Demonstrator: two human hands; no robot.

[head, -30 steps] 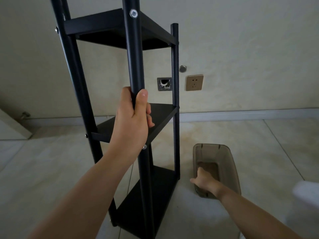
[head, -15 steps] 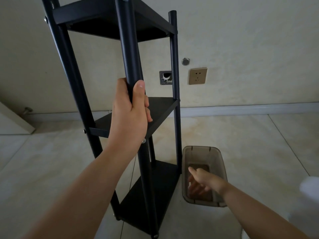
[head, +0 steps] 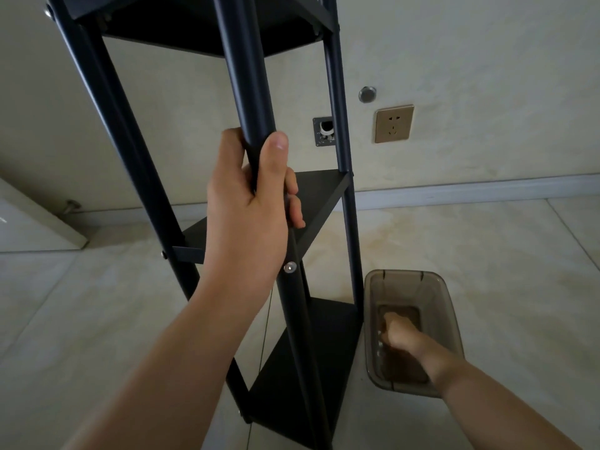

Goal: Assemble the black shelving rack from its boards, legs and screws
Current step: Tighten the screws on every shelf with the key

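1. Left hand wrapped around the front leg of the black shelving rack, thumb up along the tube, keeping the rack steady on the floor.
2. Right hand reaching down into the brown translucent bin, just beside the bottom board; fingers hidden at the bottom, so impossible to tell whether closed on a screw or holding nothing.
3. Rack standing with 3 boards visible between the legs; 1 silver screw already seated in the front leg at the middle board.
4. Step in hand, as a judgement: fetching 1 more part from the bin for the last fixings.
5. Next move probably needs lifting the piece out and bringing it to an open hole, with the steadying grip kept.
6. Behind, wall socket on the wall.
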